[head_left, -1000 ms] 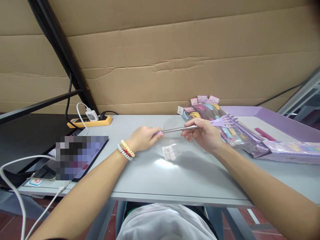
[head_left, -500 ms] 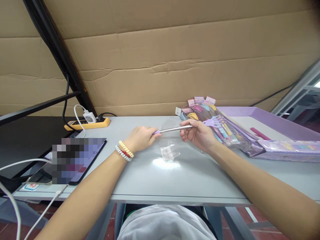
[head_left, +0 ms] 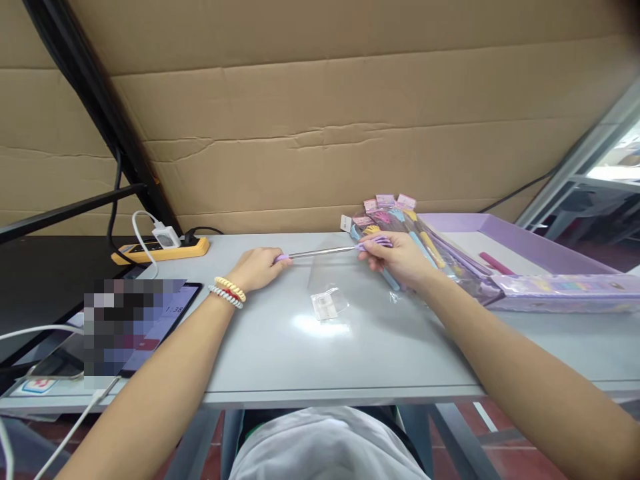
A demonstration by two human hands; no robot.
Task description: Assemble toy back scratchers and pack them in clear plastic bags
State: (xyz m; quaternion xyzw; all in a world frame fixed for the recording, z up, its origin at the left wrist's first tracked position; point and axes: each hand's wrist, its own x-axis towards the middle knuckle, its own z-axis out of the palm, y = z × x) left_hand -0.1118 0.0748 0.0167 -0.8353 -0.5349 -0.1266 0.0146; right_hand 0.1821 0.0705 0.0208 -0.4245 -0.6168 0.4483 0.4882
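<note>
A thin metal rod point(head_left: 323, 252) with a purple handle and a purple hand-shaped head is held level above the grey table. My left hand point(head_left: 257, 268) is closed round the handle end. At the other end, my right hand point(head_left: 393, 257) grips the purple head, its fingers covering part of it. Beneath the rod lies a clear plastic sleeve point(head_left: 326, 305) on the tabletop. Just beyond my right hand is a pile of bagged sticks point(head_left: 425, 241) with pink, blue and yellow hand-shaped heads.
A purple tray point(head_left: 545, 250) with a dark pink stick point(head_left: 496, 263) stands at the right. At the left are a tablet point(head_left: 175, 313), a phone point(head_left: 60, 360), white cables and a yellow power strip point(head_left: 163, 251). Brown cardboard point(head_left: 320, 133) backs the grey table point(head_left: 325, 367).
My right hand has moved from the metal shaft to the purple head. My hands are farther apart, with more of the rod showing between them. The view has shifted a little to the right.
</note>
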